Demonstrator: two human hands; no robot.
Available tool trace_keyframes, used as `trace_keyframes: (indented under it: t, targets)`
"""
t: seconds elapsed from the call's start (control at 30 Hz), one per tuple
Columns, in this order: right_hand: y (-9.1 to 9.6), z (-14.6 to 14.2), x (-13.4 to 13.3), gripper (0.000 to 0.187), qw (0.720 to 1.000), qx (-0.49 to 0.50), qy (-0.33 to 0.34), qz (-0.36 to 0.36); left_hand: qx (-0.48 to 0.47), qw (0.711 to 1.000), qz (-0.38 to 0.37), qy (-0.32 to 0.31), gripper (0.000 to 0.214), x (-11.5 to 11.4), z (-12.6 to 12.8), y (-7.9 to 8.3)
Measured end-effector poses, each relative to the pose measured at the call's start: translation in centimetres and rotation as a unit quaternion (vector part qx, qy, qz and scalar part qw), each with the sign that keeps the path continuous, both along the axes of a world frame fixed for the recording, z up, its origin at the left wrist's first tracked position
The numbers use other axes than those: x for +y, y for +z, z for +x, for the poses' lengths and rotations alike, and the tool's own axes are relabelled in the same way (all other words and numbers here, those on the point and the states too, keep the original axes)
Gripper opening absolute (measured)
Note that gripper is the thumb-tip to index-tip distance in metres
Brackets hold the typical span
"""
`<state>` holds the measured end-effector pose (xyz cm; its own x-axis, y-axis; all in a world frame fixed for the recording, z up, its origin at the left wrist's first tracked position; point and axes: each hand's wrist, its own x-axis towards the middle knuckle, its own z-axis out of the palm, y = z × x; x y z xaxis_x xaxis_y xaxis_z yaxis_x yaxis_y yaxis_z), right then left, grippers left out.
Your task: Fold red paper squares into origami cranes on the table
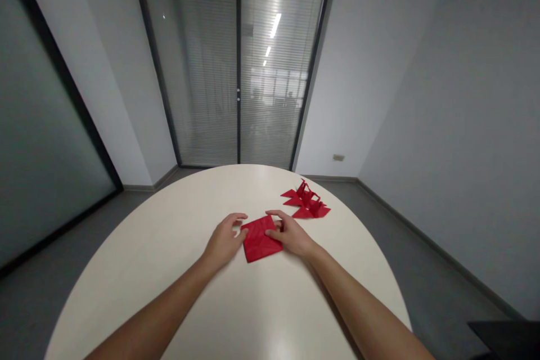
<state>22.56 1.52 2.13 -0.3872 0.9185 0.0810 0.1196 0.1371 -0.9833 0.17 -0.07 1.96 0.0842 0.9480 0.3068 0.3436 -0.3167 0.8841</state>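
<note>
A folded square of red origami paper (260, 241) with visible creases is between my hands, just above or on the table; I cannot tell which. My right hand (292, 234) pinches its right side, thumb on top and some fingers hidden behind the paper. At the left corner, the thumb of my left hand (226, 239) touches or nearly touches the edge. Its other fingers are curved and apart from the thumb, with nothing between them. Beyond my right hand, several folded red paper cranes (310, 205) stand in a cluster.
The round white table (202, 304) fills the foreground. A dark object (506, 337) shows at the lower right edge. Behind the table are a glass door (238, 67) with blinds and a white wall (350, 67) bearing a low socket (338, 157).
</note>
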Motion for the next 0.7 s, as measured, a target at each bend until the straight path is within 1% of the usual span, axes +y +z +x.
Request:
trace_keyframes:
  t: [0.07, 0.1, 0.17, 0.2, 0.27, 0.3, 0.33, 0.43, 0.5, 0.6, 0.7]
  targets:
    - [-0.2, 0.0, 0.0, 0.060, 0.997, -0.047, -0.020, 0.051, 0.089, 0.992, 0.086, -0.012, 0.029, -0.5, 0.0, 0.0]
    - [-0.3, 0.0, 0.0, 0.059, 0.994, -0.073, -0.030, 0.076, 0.127, 0.986, 0.105, -0.032, 0.031, -0.7, 0.0, 0.0]
    - [-0.1, 0.1, -0.1, 0.057, 0.980, -0.132, -0.056, 0.140, 0.192, 0.973, 0.104, -0.080, 0.035, -1.3, 0.1, 0.0]
    - [0.2, 0.1, -0.2, 0.054, 0.968, -0.164, -0.068, 0.179, 0.222, 0.965, 0.098, -0.099, 0.036, -1.5, 0.1, 0.0]
    - [0.8, 0.1, -0.6, 0.043, 0.934, -0.223, -0.080, 0.267, 0.277, 0.950, 0.083, -0.118, 0.036, -1.8, 0.2, 0.0]
    - [1.2, 0.1, -0.8, 0.038, 0.920, -0.245, -0.068, 0.299, 0.299, 0.943, 0.077, -0.120, 0.036, -1.8, 0.2, 0.0]
    - [1.5, 0.1, -1.0, 0.038, 0.911, -0.263, -0.039, 0.315, 0.317, 0.938, 0.072, -0.119, 0.037, -1.8, 0.1, 0.1]
    - [2.0, -0.2, -1.7, 0.050, 0.894, -0.292, 0.074, 0.330, 0.346, 0.927, 0.064, -0.128, 0.042, -1.6, 0.0, 0.3]
    - [1.9, -0.3, -2.1, 0.064, 0.889, -0.330, 0.118, 0.296, 0.357, 0.922, 0.054, -0.139, 0.047, -1.5, -0.1, 0.5]
    - [1.7, -0.3, -2.4, 0.079, 0.882, -0.385, 0.135, 0.237, 0.386, 0.911, 0.037, -0.142, 0.053, -1.5, -0.4, 0.3]
    - [1.8, -0.2, -2.4, 0.080, 0.879, -0.410, 0.121, 0.210, 0.413, 0.901, 0.034, -0.125, 0.056, -1.5, -0.5, 0.0]
